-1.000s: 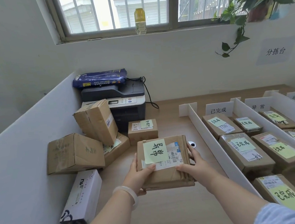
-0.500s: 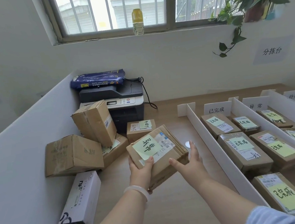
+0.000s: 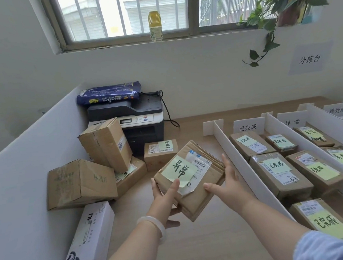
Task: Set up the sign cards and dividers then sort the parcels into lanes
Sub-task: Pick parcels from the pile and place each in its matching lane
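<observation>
Brown cardboard parcel (image 3: 191, 178) with a green sticky note, held tilted above the wooden desk (image 3: 217, 240), left of the white divider (image 3: 251, 172). Left hand (image 3: 166, 196) grip clamped on its near-left corner, thumb on top, fingers beneath. Right hand (image 3: 227, 185) grip spread wide, palm and thumb against the right edge.

A pile of boxes (image 3: 99, 169) sits far left before the printer (image 3: 136, 120). Divider lanes (image 3: 237, 155) holding parcels (image 3: 278, 174) run along the right, sign cards (image 3: 248, 126) at their far ends.
</observation>
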`<state>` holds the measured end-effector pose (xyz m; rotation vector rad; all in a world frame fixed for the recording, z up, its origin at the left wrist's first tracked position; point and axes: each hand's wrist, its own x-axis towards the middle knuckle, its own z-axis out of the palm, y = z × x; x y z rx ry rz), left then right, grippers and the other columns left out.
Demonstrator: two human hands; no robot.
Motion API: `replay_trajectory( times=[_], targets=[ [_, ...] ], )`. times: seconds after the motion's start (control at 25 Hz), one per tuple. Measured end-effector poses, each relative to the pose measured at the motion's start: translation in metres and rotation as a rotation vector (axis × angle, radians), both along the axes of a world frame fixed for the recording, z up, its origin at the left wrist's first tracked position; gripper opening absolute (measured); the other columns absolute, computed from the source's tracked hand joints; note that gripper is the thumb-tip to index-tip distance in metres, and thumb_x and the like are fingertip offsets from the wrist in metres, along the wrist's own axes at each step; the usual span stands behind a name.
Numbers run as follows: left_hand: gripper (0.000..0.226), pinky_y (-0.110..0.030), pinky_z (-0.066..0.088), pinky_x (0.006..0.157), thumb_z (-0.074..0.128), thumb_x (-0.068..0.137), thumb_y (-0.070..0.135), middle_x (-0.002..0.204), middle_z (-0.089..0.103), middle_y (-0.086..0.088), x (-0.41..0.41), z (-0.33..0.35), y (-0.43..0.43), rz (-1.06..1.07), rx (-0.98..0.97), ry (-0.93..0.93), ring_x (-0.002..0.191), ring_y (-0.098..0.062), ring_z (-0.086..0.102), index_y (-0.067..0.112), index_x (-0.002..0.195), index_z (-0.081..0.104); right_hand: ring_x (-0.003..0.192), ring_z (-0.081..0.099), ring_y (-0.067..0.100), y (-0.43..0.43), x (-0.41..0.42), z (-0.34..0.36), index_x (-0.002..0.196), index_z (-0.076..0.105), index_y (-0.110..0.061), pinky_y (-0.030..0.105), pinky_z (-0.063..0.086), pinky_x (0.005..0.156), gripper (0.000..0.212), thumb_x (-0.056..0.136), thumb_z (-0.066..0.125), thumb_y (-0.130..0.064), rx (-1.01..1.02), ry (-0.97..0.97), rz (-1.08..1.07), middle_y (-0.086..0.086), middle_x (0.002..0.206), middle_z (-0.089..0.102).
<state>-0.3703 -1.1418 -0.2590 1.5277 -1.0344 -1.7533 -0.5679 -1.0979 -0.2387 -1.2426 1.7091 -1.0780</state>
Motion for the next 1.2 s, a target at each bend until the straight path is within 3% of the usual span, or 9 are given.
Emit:
replay_trajectory(
  times=[0.2, 0.36, 0.56, 0.64, 0.76, 0.84, 0.96, 1.12, 1.2],
  targets=[
    [0.081, -0.055, 0.059, 0.08, 0.072, 0.085, 0.046, 0.121, 0.054, 0.003, -0.013, 0.0, 0.007, 0.117, 0.018, 0.119, 0.096, -0.032, 0.07, 0.049, 0.142, 0.015, 0.149, 0.004, 0.013, -0.005, 0.006, -0.002, 0.151, -0.01, -0.044, 0.038, 0.017, 0.116, 0.106, 0.085, 0.073, -0.037, -0.008, 0.05, -0.094, -0.002, 0.163, -0.001],
    [0.079, -0.057, 0.058, 0.081, 0.074, 0.085, 0.041, 0.115, 0.056, 0.001, -0.028, 0.002, 0.013, 0.173, 0.022, 0.186, 0.098, -0.033, 0.068, 0.043, 0.138, 0.016, 0.14, 0.031, 0.021, -0.006, 0.02, -0.008, 0.145, -0.018, -0.055, 0.044, 0.034, 0.114, 0.114, 0.081, 0.075, -0.04, 0.015, -0.095, -0.112, -0.004, 0.158, 0.017],
    [0.082, -0.058, 0.051, 0.094, 0.07, 0.083, 0.054, 0.145, 0.039, 0.003, -0.023, 0.002, 0.015, 0.041, -0.08, 0.016, 0.126, -0.026, 0.047, 0.039, 0.143, 0.016, 0.129, 0.047, 0.016, -0.004, 0.003, -0.01, 0.117, -0.015, -0.085, 0.049, 0.043, 0.107, 0.11, 0.058, 0.074, -0.059, 0.012, -0.164, -0.112, -0.01, 0.147, 0.037],
    [0.081, -0.057, 0.046, 0.1, 0.068, 0.085, 0.052, 0.153, 0.034, 0.001, -0.016, 0.004, 0.011, 0.016, -0.166, 0.004, 0.131, -0.026, 0.042, 0.043, 0.148, 0.017, 0.124, 0.049, 0.015, 0.0, -0.002, -0.005, 0.126, -0.013, -0.08, 0.044, 0.045, 0.104, 0.11, 0.069, 0.076, -0.051, 0.007, -0.172, -0.096, -0.015, 0.142, 0.039],
    [0.087, -0.053, 0.045, 0.102, 0.068, 0.086, 0.05, 0.157, 0.028, 0.003, -0.009, 0.012, 0.002, -0.089, -0.259, -0.01, 0.128, -0.023, 0.045, 0.059, 0.147, 0.007, 0.112, 0.051, 0.006, 0.007, -0.009, -0.008, 0.146, -0.008, -0.057, 0.03, 0.047, 0.095, 0.1, 0.09, 0.069, -0.027, 0.006, -0.169, -0.035, -0.019, 0.133, 0.037],
    [0.083, -0.047, 0.048, 0.099, 0.063, 0.091, 0.05, 0.156, 0.031, 0.009, -0.01, 0.017, -0.001, -0.197, -0.298, -0.035, 0.126, -0.021, 0.048, 0.064, 0.145, 0.002, 0.11, 0.054, 0.0, 0.012, -0.012, -0.012, 0.146, -0.006, -0.059, 0.031, 0.051, 0.093, 0.098, 0.091, 0.067, -0.024, -0.009, -0.195, -0.022, -0.019, 0.136, 0.04],
    [0.071, -0.031, 0.047, 0.09, 0.054, 0.096, 0.047, 0.154, 0.033, 0.009, -0.017, 0.016, 0.001, -0.301, -0.348, -0.088, 0.128, -0.019, 0.046, 0.061, 0.145, 0.005, 0.106, 0.055, -0.004, 0.021, -0.019, -0.015, 0.147, -0.004, -0.058, 0.02, 0.053, 0.08, 0.096, 0.092, 0.066, -0.021, -0.002, -0.197, -0.043, -0.021, 0.131, 0.045],
    [0.063, -0.037, 0.052, 0.097, 0.057, 0.097, 0.039, 0.146, 0.042, 0.01, -0.036, 0.005, 0.007, -0.377, -0.334, -0.01, 0.121, -0.018, 0.054, 0.069, 0.131, 0.013, 0.116, 0.053, 0.003, 0.045, -0.035, -0.016, 0.143, -0.007, -0.064, 0.028, 0.052, 0.095, 0.094, 0.093, 0.064, -0.027, 0.008, -0.146, -0.107, -0.014, 0.144, 0.04],
    [0.067, -0.029, 0.054, 0.09, 0.057, 0.099, 0.028, 0.144, 0.045, 0.01, -0.052, -0.001, 0.011, -0.439, -0.335, 0.069, 0.12, -0.016, 0.056, 0.062, 0.137, 0.013, 0.108, 0.049, -0.005, 0.061, -0.046, -0.014, 0.146, -0.006, -0.059, 0.01, 0.05, 0.08, 0.09, 0.097, 0.06, -0.024, 0.003, -0.114, -0.154, -0.016, 0.139, 0.036]
  ],
)
